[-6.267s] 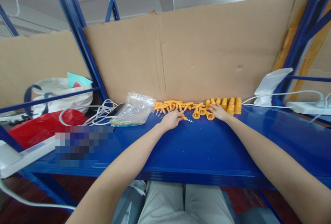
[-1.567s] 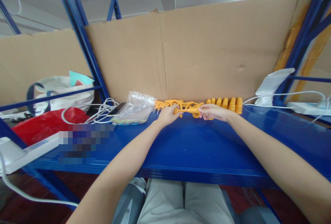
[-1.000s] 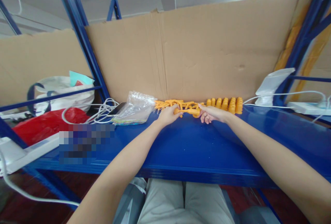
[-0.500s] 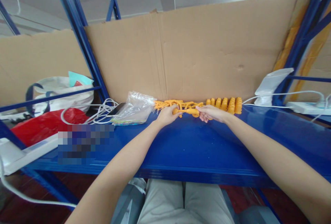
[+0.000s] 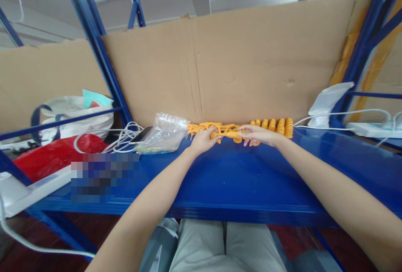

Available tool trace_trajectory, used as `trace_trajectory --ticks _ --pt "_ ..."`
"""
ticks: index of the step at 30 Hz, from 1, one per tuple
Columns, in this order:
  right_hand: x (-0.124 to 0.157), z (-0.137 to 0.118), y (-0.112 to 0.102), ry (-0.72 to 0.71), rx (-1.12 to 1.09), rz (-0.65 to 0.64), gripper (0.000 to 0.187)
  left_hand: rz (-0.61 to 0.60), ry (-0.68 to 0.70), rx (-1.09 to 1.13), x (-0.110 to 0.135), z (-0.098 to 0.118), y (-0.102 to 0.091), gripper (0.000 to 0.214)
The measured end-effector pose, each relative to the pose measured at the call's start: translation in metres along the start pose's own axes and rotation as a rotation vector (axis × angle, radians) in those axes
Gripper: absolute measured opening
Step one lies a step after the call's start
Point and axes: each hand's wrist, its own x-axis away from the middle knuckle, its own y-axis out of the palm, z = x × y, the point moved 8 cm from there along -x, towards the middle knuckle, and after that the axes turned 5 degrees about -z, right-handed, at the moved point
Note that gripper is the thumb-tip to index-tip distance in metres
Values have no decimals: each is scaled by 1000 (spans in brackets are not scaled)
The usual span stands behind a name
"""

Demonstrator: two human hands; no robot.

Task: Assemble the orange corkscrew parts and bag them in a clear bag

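Near the back of the blue table, my left hand is closed on one end of a slim orange plastic piece. The piece lies sideways between my hands. At its other end is my right hand, index finger along the top and the lower fingers somewhat spread; its thumb is hidden. Rounded orange parts show just below the right fingers. Behind my hands lies a row of branching orange parts, partly covered by them. Several ridged orange pieces stand beyond my right hand.
A clear plastic bag lies left of the orange parts, by white cables and a dark phone-like object. Cardboard walls off the back. A red bag sits at left; a white pouch and power strip at right.
My right fingers have shifted slightly up and spread more at the end of the orange piece. My left hand keeps its hold. The view has moved slightly.
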Motion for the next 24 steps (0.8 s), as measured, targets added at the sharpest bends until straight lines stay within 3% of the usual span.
trace_trajectory --ticks 2,7,17,24 --pt "0 1 1 -11 14 -18 48 6 -5 -7 0 0 0 20" --pt "-3 0 2 -17 54 0 30 5 -12 -8 1 2 -2 18" --pt "-5 2 3 -15 -3 -21 32 4 -14 -15 2 3 -2 20" --pt "-4 -6 -5 -68 -12 105 25 27 -26 -23 2 2 -2 27"
